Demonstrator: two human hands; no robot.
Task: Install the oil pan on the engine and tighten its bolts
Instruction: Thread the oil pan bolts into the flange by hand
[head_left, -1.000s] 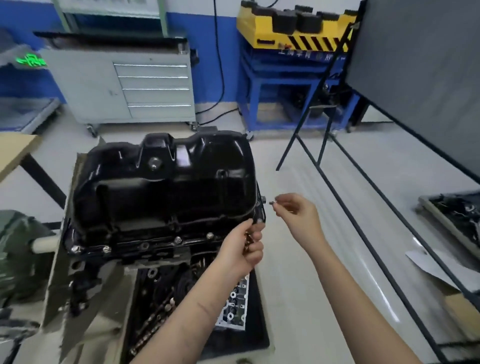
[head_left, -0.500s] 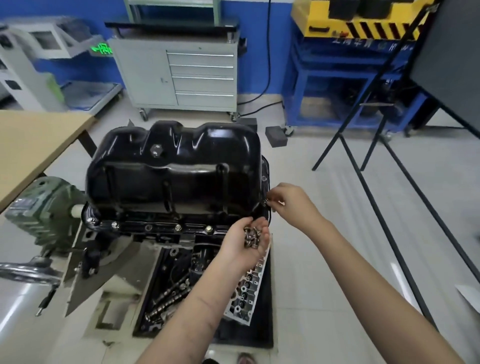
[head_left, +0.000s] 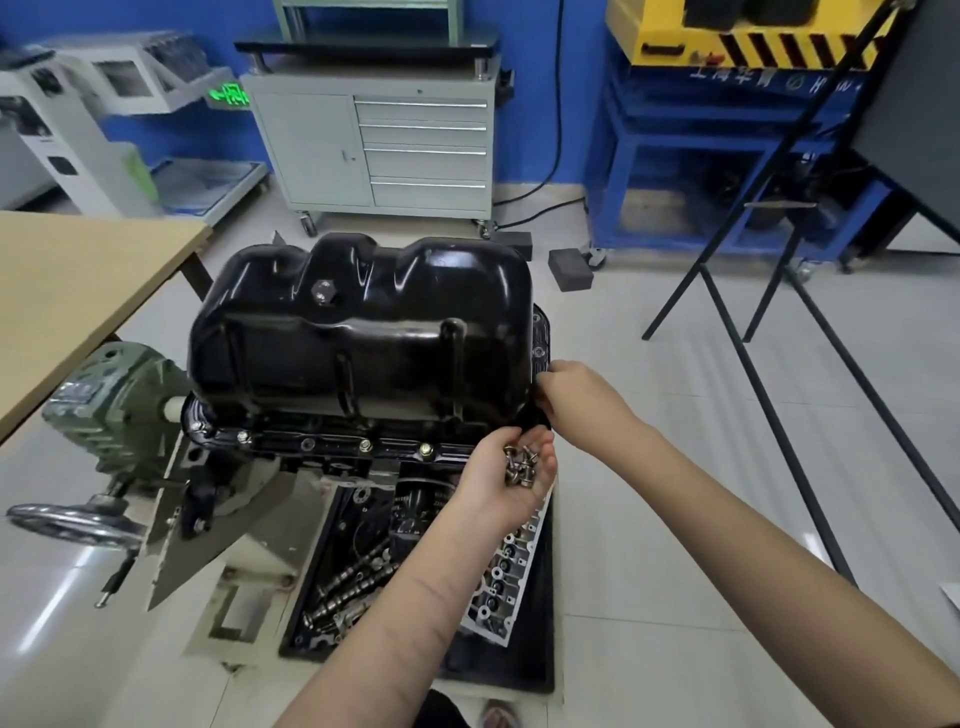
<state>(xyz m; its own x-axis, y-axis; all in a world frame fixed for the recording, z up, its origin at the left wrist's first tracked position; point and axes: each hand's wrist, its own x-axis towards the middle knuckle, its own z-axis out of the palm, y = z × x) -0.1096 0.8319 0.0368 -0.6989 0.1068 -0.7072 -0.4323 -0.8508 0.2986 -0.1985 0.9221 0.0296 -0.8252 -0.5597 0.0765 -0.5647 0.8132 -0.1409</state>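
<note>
A glossy black oil pan (head_left: 363, 332) sits upside down on the engine, which hangs in a stand. Along its near flange (head_left: 332, 441) several bolts stand in their holes. My left hand (head_left: 511, 480) is cupped palm up just below the pan's near right corner and carries several loose silver bolts (head_left: 519, 465). My right hand (head_left: 576, 400) is at the pan's right flange, fingers curled against the rim; the bolt in its fingertips is hidden.
A black floor tray (head_left: 535, 670) under the engine holds camshafts (head_left: 353, 587) and a cylinder head (head_left: 511, 566). The green stand gearbox (head_left: 119, 400) with its handwheel (head_left: 78, 517) is at the left. A wooden table (head_left: 78, 291) is far left, a black easel frame (head_left: 779, 395) right.
My right hand moved left from open air to the pan's right flange. My left hand turned palm up, showing the bolts. The view shifted, bringing the table and stand into sight.
</note>
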